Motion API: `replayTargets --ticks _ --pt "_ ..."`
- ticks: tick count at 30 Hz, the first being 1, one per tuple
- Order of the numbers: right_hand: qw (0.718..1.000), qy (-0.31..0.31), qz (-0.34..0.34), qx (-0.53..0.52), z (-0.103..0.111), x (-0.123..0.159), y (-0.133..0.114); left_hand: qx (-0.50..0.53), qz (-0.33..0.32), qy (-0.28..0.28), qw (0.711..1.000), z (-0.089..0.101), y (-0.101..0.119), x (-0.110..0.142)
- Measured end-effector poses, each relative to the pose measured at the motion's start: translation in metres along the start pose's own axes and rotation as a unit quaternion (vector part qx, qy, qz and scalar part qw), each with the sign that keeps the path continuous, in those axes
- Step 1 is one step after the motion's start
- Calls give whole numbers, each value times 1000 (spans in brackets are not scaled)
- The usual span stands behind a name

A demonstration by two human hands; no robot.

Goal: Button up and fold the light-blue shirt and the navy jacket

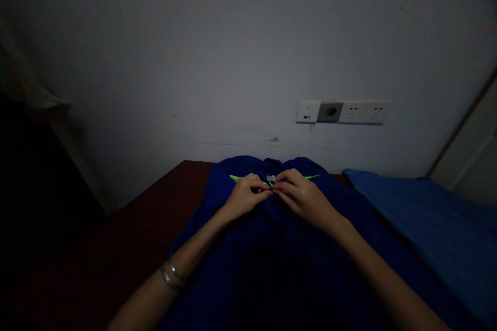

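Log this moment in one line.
left hand: pinching blue garment | right hand: same | sockets: on wall | light: dim

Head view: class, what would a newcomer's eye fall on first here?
Probably the left hand and right hand, fingertips meeting at the deep blue cloth, low in the middle. Next, perhaps, the bright yellow-green marks beside them, then the wall sockets, above and right.

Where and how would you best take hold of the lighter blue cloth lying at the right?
I would pinch the lighter blue cloth at its far left corner, coming from above and the left. It lies spread low, and that corner narrows beside the dark blue fabric garment, offering a thin edge; the pale wall limits access from behind.
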State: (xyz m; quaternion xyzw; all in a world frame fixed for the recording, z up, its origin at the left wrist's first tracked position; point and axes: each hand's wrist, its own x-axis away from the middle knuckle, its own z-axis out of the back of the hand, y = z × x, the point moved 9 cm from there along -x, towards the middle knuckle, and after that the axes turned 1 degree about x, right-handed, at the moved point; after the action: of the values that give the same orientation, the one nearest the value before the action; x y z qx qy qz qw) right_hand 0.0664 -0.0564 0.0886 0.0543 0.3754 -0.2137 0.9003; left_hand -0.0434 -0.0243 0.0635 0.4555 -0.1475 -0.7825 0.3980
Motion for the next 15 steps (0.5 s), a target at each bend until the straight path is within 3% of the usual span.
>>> replayTargets --ticks 7,15 --pt "1000 -10 15 17 -4 0 -6 -19 -10 -29 999 -4 0 0" --pt "996 33 -67 -58 -6 2 13 23 4 -26 999 -5 -1 0"
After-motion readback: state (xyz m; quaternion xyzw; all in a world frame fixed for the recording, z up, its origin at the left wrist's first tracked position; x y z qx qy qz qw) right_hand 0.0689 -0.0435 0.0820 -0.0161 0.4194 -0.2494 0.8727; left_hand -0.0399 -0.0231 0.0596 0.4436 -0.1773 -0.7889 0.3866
